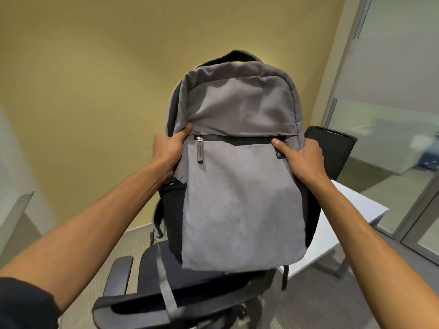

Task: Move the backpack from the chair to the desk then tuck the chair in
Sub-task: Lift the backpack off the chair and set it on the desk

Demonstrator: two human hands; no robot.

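Observation:
A grey backpack (pixel 240 186) with black mesh side pockets hangs upright in the air in front of me, above the seat of a black office chair (pixel 147 276). My left hand (pixel 169 148) grips its left side at the height of the front zipper. My right hand (pixel 303 160) grips its right side at the same height. Grey straps dangle from the bag down over the chair seat. A white desk (pixel 351 210) stands to the right, partly hidden behind the backpack.
A second black chair back (pixel 332 148) rises behind the desk on the right. A yellow wall runs behind, and glass partitions close the right side. Another desk edge (pixel 16 210) shows at the far left. The floor is carpeted.

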